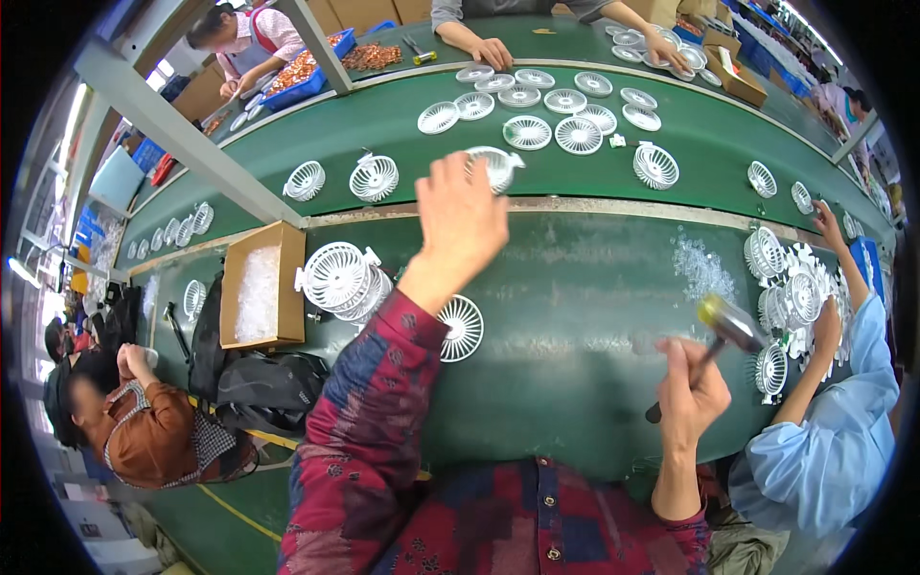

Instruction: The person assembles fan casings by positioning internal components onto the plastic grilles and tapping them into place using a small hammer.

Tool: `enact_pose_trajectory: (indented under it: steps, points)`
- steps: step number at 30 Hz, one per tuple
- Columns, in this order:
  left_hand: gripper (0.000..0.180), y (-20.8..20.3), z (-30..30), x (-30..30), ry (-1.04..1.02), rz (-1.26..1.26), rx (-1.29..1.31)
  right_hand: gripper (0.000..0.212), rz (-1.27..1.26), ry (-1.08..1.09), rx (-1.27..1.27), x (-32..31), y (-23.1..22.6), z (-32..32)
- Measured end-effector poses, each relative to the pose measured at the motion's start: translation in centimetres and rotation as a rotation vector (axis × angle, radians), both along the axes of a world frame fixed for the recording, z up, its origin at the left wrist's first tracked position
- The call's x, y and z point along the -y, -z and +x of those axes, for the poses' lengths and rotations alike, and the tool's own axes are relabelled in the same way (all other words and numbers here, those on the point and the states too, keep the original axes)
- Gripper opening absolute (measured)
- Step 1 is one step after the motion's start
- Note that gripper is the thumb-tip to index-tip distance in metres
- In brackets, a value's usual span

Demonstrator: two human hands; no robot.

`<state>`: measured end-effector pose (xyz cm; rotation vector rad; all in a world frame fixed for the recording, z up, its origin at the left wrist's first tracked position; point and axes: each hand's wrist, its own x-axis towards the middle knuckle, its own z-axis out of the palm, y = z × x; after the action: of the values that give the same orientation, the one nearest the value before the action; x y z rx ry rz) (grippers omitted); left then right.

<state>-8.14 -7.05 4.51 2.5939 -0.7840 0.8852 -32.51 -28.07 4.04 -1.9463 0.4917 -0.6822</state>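
Over the conveyor belt, my left hand (462, 213) reaches out with bent fingers at the left rim of a round white slatted plastic fan housing (500, 169). The fingers seem to grip that rim, though their tips are partly hidden. My right hand (692, 388) is closed round the dark handle of a hammer (733, 326) with a yellow-ended head, held up above the green worktable (565, 383). Near my left forearm, a stack of white fan housings (337, 278) stands on the table. A flat white slatted fan cover (462, 329) lies beside that forearm, partly covered by the sleeve.
A cardboard box (292, 287) of clear plastic bits and a black bag (273, 388) lie left. Small clear parts (702, 266) are spread right. More housings (656, 166) and covers (579, 135) ride the green belt (422, 206). Co-workers sit right, left and opposite.
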Motion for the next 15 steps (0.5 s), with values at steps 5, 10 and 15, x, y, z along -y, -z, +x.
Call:
enact_pose_trajectory:
  steps: [5,10,15]
  points:
    - [0.048,3.5,6.5,-4.0,-0.442,0.021,-0.257,0.016,0.267,-0.157,0.219,-0.9,0.7,-1.6]
    - [0.035,4.7,8.2,-6.0,-0.643,0.212,-0.584,0.024,0.404,-0.310,-0.081,-1.3,1.3,-1.3]
    - [0.024,3.7,6.2,-5.9,-0.495,0.135,-0.239,0.022,0.462,-0.311,-0.131,-1.6,1.4,-0.8]
